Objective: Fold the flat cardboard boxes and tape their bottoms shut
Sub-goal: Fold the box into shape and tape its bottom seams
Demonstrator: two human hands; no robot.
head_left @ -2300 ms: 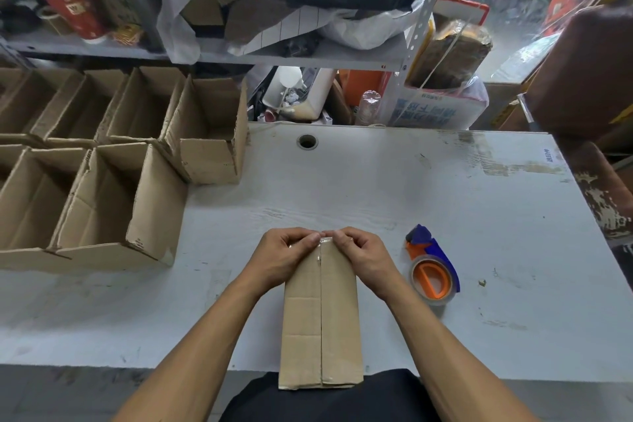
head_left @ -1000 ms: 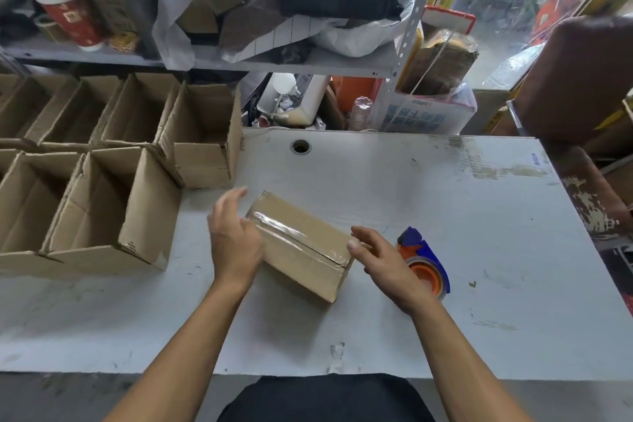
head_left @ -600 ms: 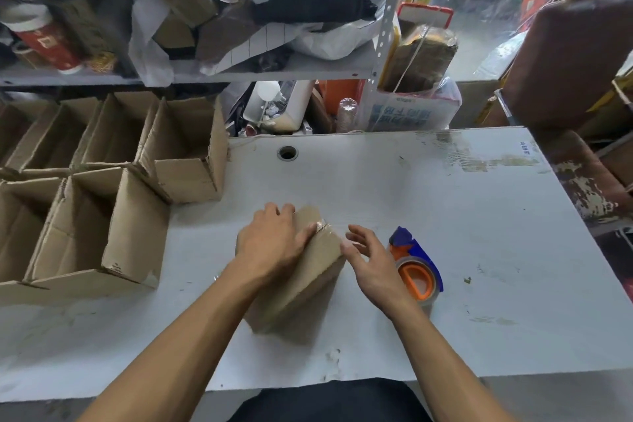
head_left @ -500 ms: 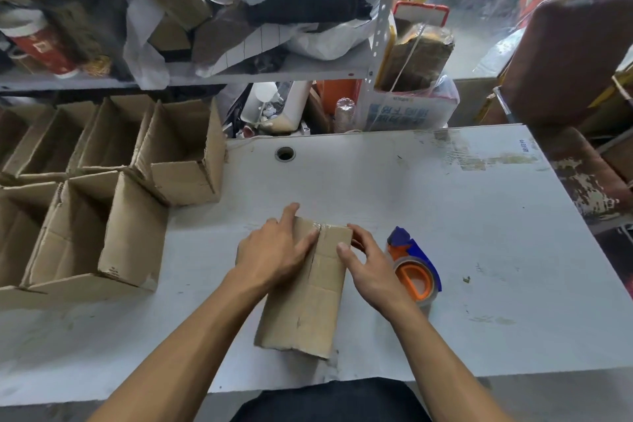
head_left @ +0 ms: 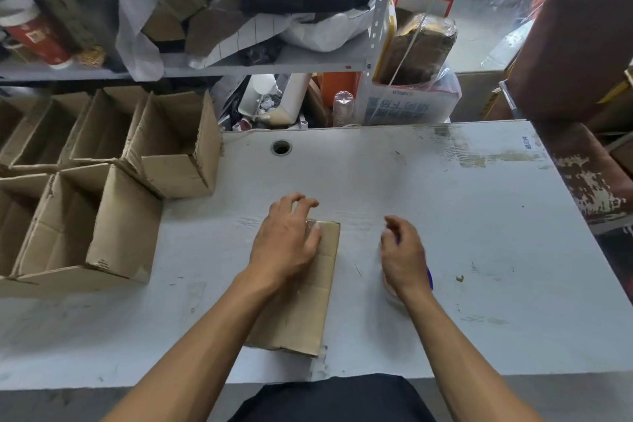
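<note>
Several folded boxes (head_left: pixel 113 216) stand open at frame left. One cardboard box (head_left: pixel 308 301) lies at centre on the table (head_left: pixel 445 216), under the left hand (head_left: pixel 284 243), fingers loosely spread. Right hand (head_left: pixel 404 257) curls over the tape dispenser (head_left: pixel 430 279), mostly hidden; grip unclear. Whether this box's bottom is taped: hard to tell.

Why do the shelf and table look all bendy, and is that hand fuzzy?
Head view: the wide-angle lens bows the shelf and the table edges; the right hand is smeared by motion blur over the tape dispenser; the left hand on the box looks sharper; soft, even light, faint shadows.
</note>
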